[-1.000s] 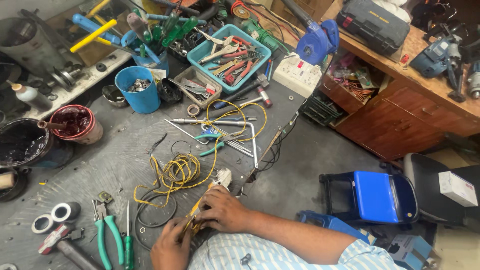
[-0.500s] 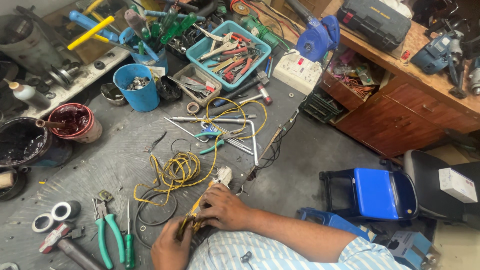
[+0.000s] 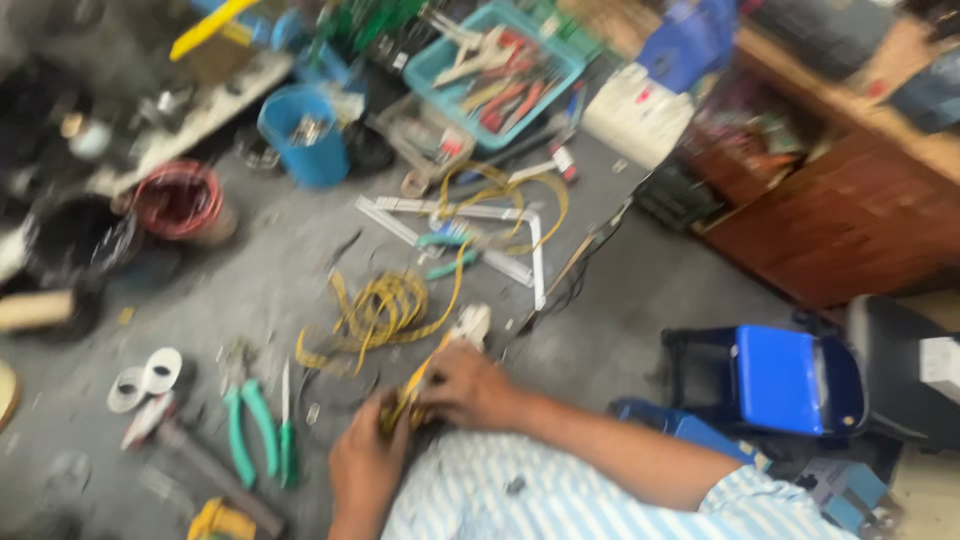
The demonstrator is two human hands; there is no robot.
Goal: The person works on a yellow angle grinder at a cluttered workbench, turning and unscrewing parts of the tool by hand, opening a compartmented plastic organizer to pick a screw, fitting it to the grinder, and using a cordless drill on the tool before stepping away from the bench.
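The view is blurred. My left hand (image 3: 362,468) and my right hand (image 3: 468,386) meet low in the frame, just above my striped shirt. Both are closed around the end of a yellow cable (image 3: 378,308). The cable runs up from my fingers to a loose coil on the grey floor. A small white plug-like part (image 3: 472,322) lies just past my right hand's fingertips, at the cable. I cannot make out what the fingers hide.
Green-handled pliers (image 3: 250,418) and a screwdriver (image 3: 287,440) lie left of my hands, with tape rolls (image 3: 145,375) further left. Behind are a blue cup (image 3: 302,135), a teal tool tray (image 3: 497,62), a red pot (image 3: 180,200), and white strips (image 3: 455,212). A blue case (image 3: 790,376) and wooden cabinet (image 3: 840,225) stand right.
The view has swung a little and gone blurry. Both hands stay together on the yellow cable end, in nearly the same place.
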